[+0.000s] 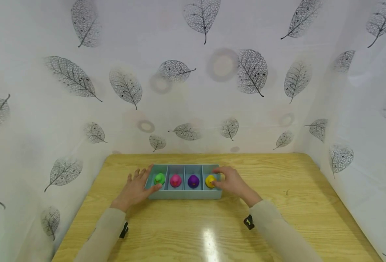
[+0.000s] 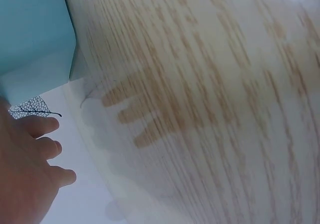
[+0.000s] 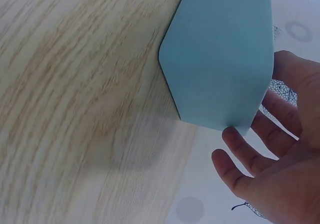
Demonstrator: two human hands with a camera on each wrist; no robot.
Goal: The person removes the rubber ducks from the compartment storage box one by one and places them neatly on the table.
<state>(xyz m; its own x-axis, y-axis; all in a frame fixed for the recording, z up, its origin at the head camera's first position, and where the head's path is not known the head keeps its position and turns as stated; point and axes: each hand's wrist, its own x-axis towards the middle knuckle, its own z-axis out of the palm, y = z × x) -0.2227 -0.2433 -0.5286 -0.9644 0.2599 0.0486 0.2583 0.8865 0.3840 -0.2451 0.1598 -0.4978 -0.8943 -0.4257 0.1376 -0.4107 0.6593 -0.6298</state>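
Divided tray [image 1: 184,195] seen at lower centre, ducks [image 1: 193,182] held within. Left end flanked by left hand [image 1: 135,190], fingers spread. Yellow duck [image 1: 208,180] partly hidden by right hand [image 1: 233,182]; grip cannot be told. Table [image 1: 176,225] backed by leaf-printed sheet [image 1: 193,100], upper frame.

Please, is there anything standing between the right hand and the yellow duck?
Nothing visible. In the head view, the right hand reaches over the tray's end, with its fingers close beside the yellow duck.

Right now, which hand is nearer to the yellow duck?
Right. The right hand is at the yellow duck; the left hand by the green duck, at the tray's other end.
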